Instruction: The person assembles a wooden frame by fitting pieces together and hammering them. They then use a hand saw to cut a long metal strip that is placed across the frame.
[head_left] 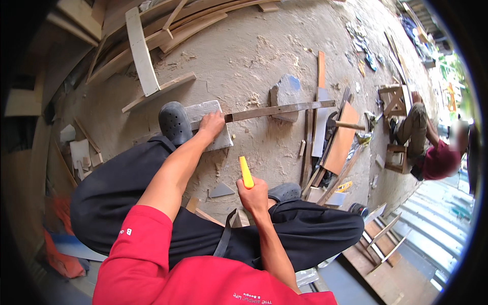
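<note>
My left hand (211, 125) is closed over the near end of a long, narrow wooden strip (279, 109), holding it down on a pale block (204, 109). Farther right, the strip passes over a grey stone block (286, 96) with a blue patch. In my right hand (253, 195), a fist grips a yellow, tapered tool handle (246, 172) that points away from me; its exact kind cannot be made out. This hand is apart from the strip, beside my right shoe (285, 192). My left shoe (175, 123) rests against the pale block.
Right of the blocks lie boards (341, 140) and a hammer (349, 125) with a wooden handle. Planks (185, 35) are piled at the far left. A triangular grey offcut (221, 190) lies between my legs. Another person (437, 152) sits at the right by a wooden stool (396, 158).
</note>
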Motion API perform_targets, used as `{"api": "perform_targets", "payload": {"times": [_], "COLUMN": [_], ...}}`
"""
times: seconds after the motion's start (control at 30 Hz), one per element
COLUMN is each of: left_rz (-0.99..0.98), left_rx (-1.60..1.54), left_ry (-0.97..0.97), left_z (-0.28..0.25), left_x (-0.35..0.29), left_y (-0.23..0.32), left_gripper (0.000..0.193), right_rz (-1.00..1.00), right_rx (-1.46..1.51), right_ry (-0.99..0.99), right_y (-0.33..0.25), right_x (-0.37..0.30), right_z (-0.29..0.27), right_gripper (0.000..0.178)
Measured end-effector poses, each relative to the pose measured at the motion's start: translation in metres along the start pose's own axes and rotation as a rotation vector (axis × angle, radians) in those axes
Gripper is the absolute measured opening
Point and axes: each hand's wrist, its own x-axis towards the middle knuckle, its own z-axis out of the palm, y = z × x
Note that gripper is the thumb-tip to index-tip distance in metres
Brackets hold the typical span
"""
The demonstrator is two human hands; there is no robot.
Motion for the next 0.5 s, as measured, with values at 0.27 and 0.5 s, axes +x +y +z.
{"api": "perform_targets", "payload": {"times": [0.27,0.5], "left_rz": [-0.013,-0.037], "left_rx": [-0.002,0.007], "left_ry": [-0.011,-0.119], "left_z": [-0.004,-0.008], "left_x": [-0.009,-0.001], "left_y": [0.007,0.001], "left_gripper": [0.043,0.041], "right_rz": [-0.026,0.051], "right_rx": [-0.025,0.048], "right_ry": [-0.007,0.011], "right_y": [0.014,-0.009], "right_x": [-0.003,-0.029], "right_z": [0.005,-0.02], "right_gripper": [0.026,0.027]}}
